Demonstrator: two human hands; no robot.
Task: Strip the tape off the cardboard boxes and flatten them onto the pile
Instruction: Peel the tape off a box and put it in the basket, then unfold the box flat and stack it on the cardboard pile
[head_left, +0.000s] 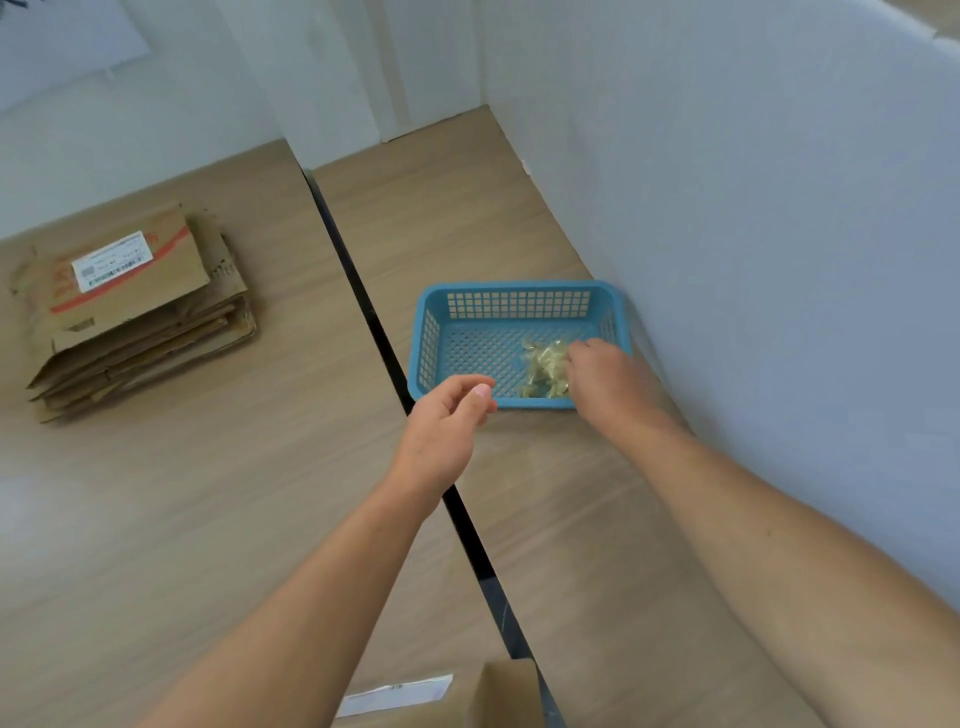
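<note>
A pile of flattened cardboard boxes (137, 312) lies at the far left of the wooden table, the top one bearing a white shipping label. A blue plastic basket (514, 306) stands against the wall, with a wad of crumpled clear tape (543, 366) inside it. My right hand (605, 379) reaches into the basket, its fingers down on the tape wad. My left hand (449, 426) hovers at the basket's near left corner, fingers loosely curled, nothing visible in it. Part of a cardboard box (467, 701) with a white label shows at the bottom edge.
Two wooden tabletops meet along a dark gap (374, 322) running from far left to near right. A pale wall (779, 260) closes off the right side directly behind the basket. White panels stand at the back.
</note>
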